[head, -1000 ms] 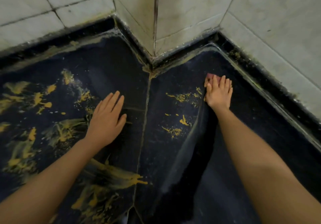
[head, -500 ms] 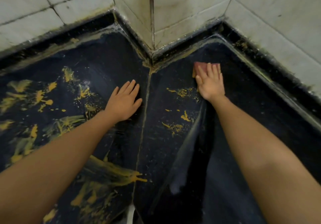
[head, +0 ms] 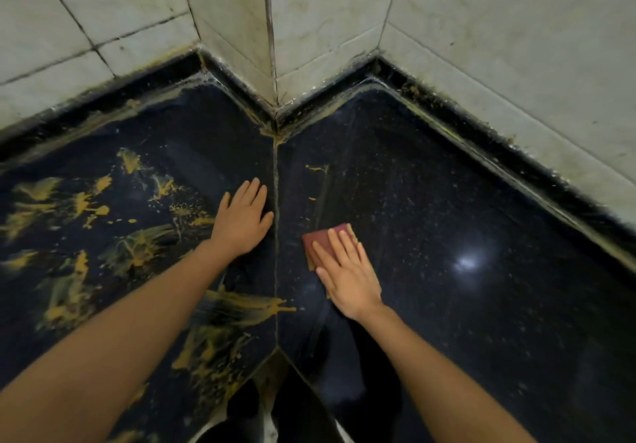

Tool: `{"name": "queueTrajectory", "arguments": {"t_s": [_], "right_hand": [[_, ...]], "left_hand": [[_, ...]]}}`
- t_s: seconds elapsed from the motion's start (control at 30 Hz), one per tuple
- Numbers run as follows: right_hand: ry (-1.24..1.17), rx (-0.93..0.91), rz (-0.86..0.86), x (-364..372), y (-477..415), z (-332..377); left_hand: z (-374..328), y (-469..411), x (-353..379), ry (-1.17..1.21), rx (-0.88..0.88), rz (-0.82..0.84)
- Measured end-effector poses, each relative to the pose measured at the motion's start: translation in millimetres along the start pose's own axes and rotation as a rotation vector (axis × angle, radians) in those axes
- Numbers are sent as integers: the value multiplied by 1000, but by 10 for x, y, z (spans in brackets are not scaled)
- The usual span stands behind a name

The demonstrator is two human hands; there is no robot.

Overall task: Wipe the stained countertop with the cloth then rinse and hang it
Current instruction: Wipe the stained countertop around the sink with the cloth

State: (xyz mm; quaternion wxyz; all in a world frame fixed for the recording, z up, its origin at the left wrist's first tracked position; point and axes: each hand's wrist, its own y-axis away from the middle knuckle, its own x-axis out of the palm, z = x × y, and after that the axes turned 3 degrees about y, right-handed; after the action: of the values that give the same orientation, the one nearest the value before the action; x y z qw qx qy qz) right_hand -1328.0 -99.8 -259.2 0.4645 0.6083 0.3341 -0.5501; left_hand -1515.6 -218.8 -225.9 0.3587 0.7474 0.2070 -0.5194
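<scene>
A dark speckled countertop (head: 447, 201) wraps an inner corner, split by a seam down the middle. Yellow stains (head: 79, 208) cover its left slab, with a big smear (head: 247, 308) near the seam and a few small spots (head: 318, 169) on the right slab. A folded maroon cloth (head: 325, 239) lies flat on the right slab. My right hand (head: 347, 270) presses on it with straight fingers, hiding its near half. My left hand (head: 242, 220) rests flat on the left slab beside the seam.
Grey-white tiled walls (head: 499, 47) rise behind the counter, with a jutting tiled corner (head: 272, 29) at the middle. Grime lines the dark back ledge (head: 516, 167). The counter's front notch (head: 275, 349) lies between my forearms. A light glare (head: 466, 262) shines on the right slab.
My right hand has pulled the cloth from the back corner toward me, clearing yellow spots on the right slab. My left hand has slid forward and right to the seam.
</scene>
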Motion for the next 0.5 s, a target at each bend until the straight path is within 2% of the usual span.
{"name": "queueTrajectory", "arguments": {"t_s": [0.1,0.23,0.5], "right_hand": [[9,24,38,71,249,167],[21,52,1,142,558,380],[-165,44,-97,289,1215,743]], "left_hand": [[-49,385,148,14,18,-38],[-19,792,263,55,1,-82],[374,1581,532,187,-74,-196]]}}
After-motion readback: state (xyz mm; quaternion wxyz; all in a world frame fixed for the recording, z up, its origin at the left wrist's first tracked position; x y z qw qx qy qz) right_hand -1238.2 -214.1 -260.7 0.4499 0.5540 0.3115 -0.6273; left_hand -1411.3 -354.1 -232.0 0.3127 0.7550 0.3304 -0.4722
